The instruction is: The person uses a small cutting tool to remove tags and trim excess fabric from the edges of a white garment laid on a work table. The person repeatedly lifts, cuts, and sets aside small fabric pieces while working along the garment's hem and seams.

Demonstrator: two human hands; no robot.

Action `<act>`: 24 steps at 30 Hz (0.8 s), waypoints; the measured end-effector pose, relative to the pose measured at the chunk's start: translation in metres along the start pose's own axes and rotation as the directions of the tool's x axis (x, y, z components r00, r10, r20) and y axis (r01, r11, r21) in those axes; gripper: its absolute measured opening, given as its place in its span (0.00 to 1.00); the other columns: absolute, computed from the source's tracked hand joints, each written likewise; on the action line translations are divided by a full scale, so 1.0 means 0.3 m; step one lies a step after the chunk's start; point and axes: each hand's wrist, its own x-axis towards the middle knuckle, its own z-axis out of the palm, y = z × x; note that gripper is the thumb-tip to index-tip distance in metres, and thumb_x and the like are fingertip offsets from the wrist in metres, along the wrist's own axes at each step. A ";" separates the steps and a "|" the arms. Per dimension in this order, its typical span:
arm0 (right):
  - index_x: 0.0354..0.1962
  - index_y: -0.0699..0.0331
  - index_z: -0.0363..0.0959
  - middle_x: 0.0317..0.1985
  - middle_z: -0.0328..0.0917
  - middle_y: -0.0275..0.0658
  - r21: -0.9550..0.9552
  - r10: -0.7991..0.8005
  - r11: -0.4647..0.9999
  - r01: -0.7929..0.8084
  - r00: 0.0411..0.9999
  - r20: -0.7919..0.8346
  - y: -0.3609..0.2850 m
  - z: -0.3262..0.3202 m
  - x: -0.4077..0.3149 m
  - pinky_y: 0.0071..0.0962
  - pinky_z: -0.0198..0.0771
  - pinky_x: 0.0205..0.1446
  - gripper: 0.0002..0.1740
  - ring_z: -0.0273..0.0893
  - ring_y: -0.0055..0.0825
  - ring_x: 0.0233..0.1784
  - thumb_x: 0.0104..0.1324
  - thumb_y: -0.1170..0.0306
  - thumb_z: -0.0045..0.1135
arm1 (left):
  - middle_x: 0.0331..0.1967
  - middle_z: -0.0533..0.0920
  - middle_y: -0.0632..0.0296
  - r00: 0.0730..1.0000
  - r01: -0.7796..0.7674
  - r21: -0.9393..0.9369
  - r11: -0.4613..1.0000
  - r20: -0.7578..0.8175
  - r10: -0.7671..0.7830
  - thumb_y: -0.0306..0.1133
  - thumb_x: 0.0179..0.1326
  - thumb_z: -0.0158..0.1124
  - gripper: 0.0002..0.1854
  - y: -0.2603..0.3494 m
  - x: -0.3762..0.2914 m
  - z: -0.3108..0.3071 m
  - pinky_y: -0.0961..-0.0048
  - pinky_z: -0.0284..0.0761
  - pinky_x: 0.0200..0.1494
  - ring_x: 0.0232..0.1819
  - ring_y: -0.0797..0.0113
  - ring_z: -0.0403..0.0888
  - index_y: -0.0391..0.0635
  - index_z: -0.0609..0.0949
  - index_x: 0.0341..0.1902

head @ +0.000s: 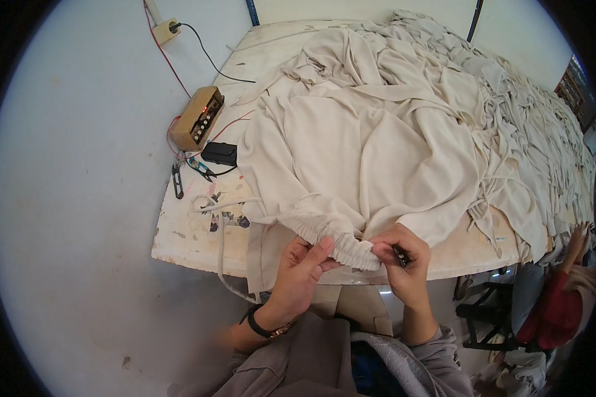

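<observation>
A cream cloth garment (323,139) lies spread over the table in front of me, its gathered elastic waistband (328,235) drawn up at the near edge. My left hand (303,268) grips the waistband from the left, thumb on top. At the band's right end, my right hand (405,258) pinches the edge between thumb and finger. A small dark tool (401,255), perhaps thread snips, is tucked inside that same hand; most of it is hidden by the fingers. From the garment's left side a cream drawstring (221,243) trails over the table edge.
Left on the table (188,238) are a cardboard box with knobs (198,119), a black case (219,154), black thread snips (178,182) and teal snips (202,168). A heap of similar garments (516,114) covers the right side. Another person (551,307) sits at the far right.
</observation>
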 end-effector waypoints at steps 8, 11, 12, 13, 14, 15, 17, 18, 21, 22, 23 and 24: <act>0.33 0.67 0.75 0.29 0.73 0.39 -0.244 -0.303 0.924 0.294 0.953 0.001 -0.072 0.009 0.016 0.16 0.67 0.29 0.21 0.73 0.25 0.29 0.37 0.90 0.52 | 0.40 0.78 0.61 0.988 -0.151 0.135 0.979 -0.007 0.153 0.25 0.56 0.60 0.11 0.005 -0.024 0.052 0.77 0.70 0.47 0.42 0.74 0.75 0.38 0.75 0.43; 0.30 0.67 0.74 0.27 0.74 0.39 -0.292 -0.357 0.884 0.365 0.930 0.083 -0.056 -0.006 0.016 0.19 0.67 0.27 0.15 0.73 0.27 0.27 0.40 0.86 0.55 | 0.39 0.78 0.61 0.983 -0.176 0.216 0.960 -0.020 0.185 0.24 0.56 0.60 0.11 0.006 -0.031 0.056 0.77 0.71 0.45 0.41 0.74 0.76 0.38 0.74 0.43; 0.28 0.67 0.74 0.26 0.74 0.39 -0.249 -0.347 0.903 0.350 0.936 0.055 -0.050 -0.017 0.012 0.19 0.66 0.26 0.12 0.73 0.27 0.26 0.42 0.84 0.57 | 0.39 0.78 0.61 0.977 -0.185 0.213 0.959 -0.070 0.203 0.24 0.56 0.59 0.11 0.006 -0.030 0.051 0.78 0.71 0.44 0.40 0.74 0.76 0.38 0.74 0.43; 0.27 0.67 0.74 0.26 0.74 0.39 -0.216 -0.315 0.923 0.319 0.948 0.056 -0.045 -0.029 0.006 0.20 0.66 0.26 0.09 0.73 0.28 0.25 0.44 0.82 0.60 | 0.39 0.78 0.61 0.971 -0.174 0.211 0.962 -0.128 0.204 0.24 0.56 0.59 0.11 0.007 -0.028 0.044 0.78 0.72 0.43 0.40 0.75 0.76 0.38 0.74 0.44; 0.25 0.67 0.74 0.26 0.74 0.39 0.060 -0.336 0.942 0.331 0.934 0.118 -0.041 -0.043 0.000 0.21 0.66 0.26 0.07 0.72 0.28 0.24 0.45 0.79 0.60 | 0.41 0.78 0.60 0.964 -0.202 0.207 0.957 -0.129 0.232 0.24 0.57 0.58 0.12 0.007 -0.025 0.036 0.76 0.73 0.43 0.41 0.73 0.76 0.38 0.73 0.45; 0.24 0.66 0.73 0.26 0.74 0.40 0.313 -0.356 0.906 0.285 0.913 0.198 -0.040 -0.057 -0.004 0.21 0.65 0.26 0.05 0.72 0.29 0.24 0.47 0.77 0.61 | 0.42 0.77 0.59 0.962 -0.210 0.204 0.956 -0.134 0.240 0.23 0.57 0.56 0.14 0.008 -0.022 0.027 0.75 0.74 0.43 0.42 0.71 0.76 0.38 0.71 0.47; 0.23 0.66 0.73 0.26 0.74 0.40 0.482 -0.382 0.842 0.243 0.899 0.215 -0.040 -0.059 -0.018 0.22 0.65 0.26 0.05 0.72 0.29 0.24 0.50 0.74 0.60 | 0.43 0.77 0.57 0.961 -0.215 0.187 0.959 -0.134 0.242 0.23 0.58 0.54 0.15 0.002 -0.018 0.015 0.73 0.75 0.43 0.44 0.68 0.77 0.38 0.70 0.50; 0.22 0.65 0.74 0.26 0.74 0.41 0.417 -0.375 0.864 0.280 0.913 0.163 -0.040 -0.052 -0.026 0.22 0.65 0.27 0.04 0.71 0.29 0.25 0.51 0.73 0.60 | 0.43 0.77 0.56 0.963 -0.213 0.172 0.962 -0.130 0.237 0.23 0.59 0.53 0.15 -0.003 -0.018 0.012 0.73 0.76 0.43 0.43 0.68 0.77 0.38 0.69 0.50; 0.25 0.67 0.75 0.26 0.74 0.39 0.023 -0.212 0.977 0.212 0.977 0.032 -0.031 -0.015 -0.032 0.19 0.63 0.30 0.05 0.70 0.25 0.27 0.51 0.75 0.60 | 0.43 0.77 0.56 0.977 -0.158 0.086 0.984 -0.131 0.168 0.24 0.60 0.52 0.16 -0.016 -0.020 0.008 0.71 0.76 0.44 0.43 0.67 0.77 0.38 0.67 0.52; 0.25 0.68 0.74 0.25 0.74 0.37 -0.072 -0.108 0.991 0.110 0.994 0.023 -0.023 -0.005 -0.028 0.18 0.60 0.28 0.07 0.69 0.22 0.26 0.51 0.73 0.62 | 0.43 0.77 0.57 0.985 -0.125 0.037 0.991 -0.112 0.128 0.24 0.60 0.52 0.16 -0.017 -0.020 0.006 0.70 0.76 0.45 0.43 0.67 0.77 0.38 0.67 0.52; 0.27 0.68 0.75 0.25 0.73 0.35 -0.166 -0.017 0.986 0.025 0.999 0.051 -0.013 0.001 -0.020 0.17 0.58 0.28 0.06 0.67 0.19 0.25 0.50 0.76 0.62 | 0.43 0.77 0.57 0.982 -0.143 -0.006 0.990 -0.124 0.141 0.25 0.60 0.51 0.17 -0.016 -0.019 0.002 0.69 0.76 0.45 0.44 0.67 0.77 0.39 0.66 0.53; 0.29 0.69 0.75 0.24 0.73 0.32 -0.136 0.042 0.990 -0.030 0.995 0.090 -0.003 0.003 -0.015 0.16 0.56 0.27 0.07 0.65 0.16 0.25 0.49 0.80 0.62 | 0.44 0.77 0.57 0.982 -0.153 -0.064 0.986 -0.119 0.144 0.25 0.61 0.51 0.17 -0.011 -0.015 -0.004 0.69 0.76 0.46 0.44 0.66 0.77 0.39 0.66 0.53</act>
